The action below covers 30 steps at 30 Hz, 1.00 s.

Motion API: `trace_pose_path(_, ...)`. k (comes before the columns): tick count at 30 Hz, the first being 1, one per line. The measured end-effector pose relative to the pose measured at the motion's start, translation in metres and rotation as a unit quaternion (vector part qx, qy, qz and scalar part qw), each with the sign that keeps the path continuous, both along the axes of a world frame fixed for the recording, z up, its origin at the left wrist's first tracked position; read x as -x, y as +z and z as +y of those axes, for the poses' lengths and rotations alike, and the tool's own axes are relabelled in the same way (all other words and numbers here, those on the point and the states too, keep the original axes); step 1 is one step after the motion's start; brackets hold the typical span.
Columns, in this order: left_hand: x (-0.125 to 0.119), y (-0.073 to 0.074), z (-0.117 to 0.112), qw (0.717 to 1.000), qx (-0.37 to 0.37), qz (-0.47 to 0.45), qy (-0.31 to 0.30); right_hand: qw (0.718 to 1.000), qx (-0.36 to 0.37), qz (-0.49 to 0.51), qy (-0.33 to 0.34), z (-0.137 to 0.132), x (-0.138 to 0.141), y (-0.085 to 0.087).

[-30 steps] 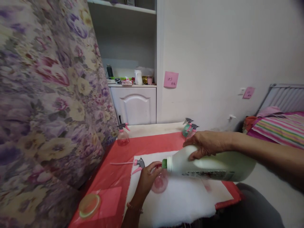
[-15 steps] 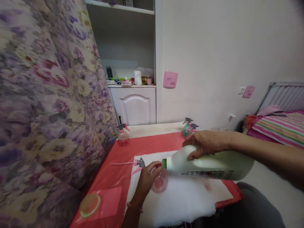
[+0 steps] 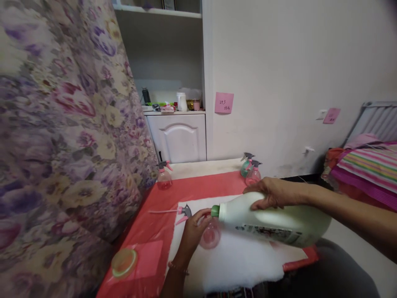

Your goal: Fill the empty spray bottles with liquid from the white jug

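My right hand (image 3: 273, 193) grips a big pale green jug (image 3: 279, 225), tipped on its side with the label facing me. Its green spout (image 3: 215, 211) points left, at the mouth of a small clear pink spray bottle (image 3: 211, 236). Closed around that bottle's neck, my left hand (image 3: 198, 223) keeps it upright on the white cloth (image 3: 223, 265). The fingers partly hide the mouth, and I cannot make out any liquid flowing. Left of my left hand lies a detached spray head (image 3: 185, 212), grey and pink, with its tube pointing left.
A pink spray bottle (image 3: 164, 179) stands at the table's back left. At the back right stand a green spray bottle (image 3: 245, 167) and another pink spray bottle (image 3: 253, 177). A round yellowish lid (image 3: 124, 263) lies front left on the red table cover (image 3: 198, 185). A floral curtain (image 3: 77, 149) hangs left.
The view has shifted slightly, so the scene sits a little further right. My right hand and the jug appear slightly lower, with the spout still at the bottle's mouth. My left hand keeps its hold.
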<state>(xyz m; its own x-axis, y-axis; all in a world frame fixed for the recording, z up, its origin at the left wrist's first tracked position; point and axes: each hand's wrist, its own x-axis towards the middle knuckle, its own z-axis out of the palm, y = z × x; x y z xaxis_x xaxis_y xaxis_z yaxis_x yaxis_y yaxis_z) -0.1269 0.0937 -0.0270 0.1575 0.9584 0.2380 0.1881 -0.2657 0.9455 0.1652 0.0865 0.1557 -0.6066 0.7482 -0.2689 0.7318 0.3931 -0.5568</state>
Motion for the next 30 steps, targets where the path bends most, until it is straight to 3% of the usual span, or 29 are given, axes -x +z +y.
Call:
trace_pose_path(4,-0.003,0.003,-0.004,1.0,0.007,0.011,0.026,0.998,0.007,0.062,-0.028,-0.002,-0.008,-0.02)
trace_pose_path(7,-0.004,0.004,-0.008,0.999,0.015,0.017,0.04,0.989,0.003,0.111,-0.093,-0.001,-0.016,-0.036)
trace_pose_path(10,-0.003,0.0,-0.01,0.998,0.022,0.02,0.051,0.967,-0.006,0.179,-0.181,0.005,-0.027,-0.05)
trace_pose_path(15,0.002,-0.009,-0.011,0.996,0.025,0.036,0.072,0.916,-0.06,0.318,-0.238,0.019,-0.034,-0.072)
trace_pose_path(20,0.005,-0.023,-0.015,0.993,0.023,0.063,0.1,0.841,-0.112,0.438,-0.297,0.041,-0.003,-0.104)
trace_pose_path(25,0.002,-0.051,-0.023,0.982,0.052,0.088,0.159,0.782,-0.175,0.497,-0.333,0.071,0.042,-0.138)
trace_pose_path(30,0.001,-0.081,-0.029,0.973,0.041,0.109,0.199,0.772,-0.201,0.493,-0.347,0.079,0.064,-0.178)
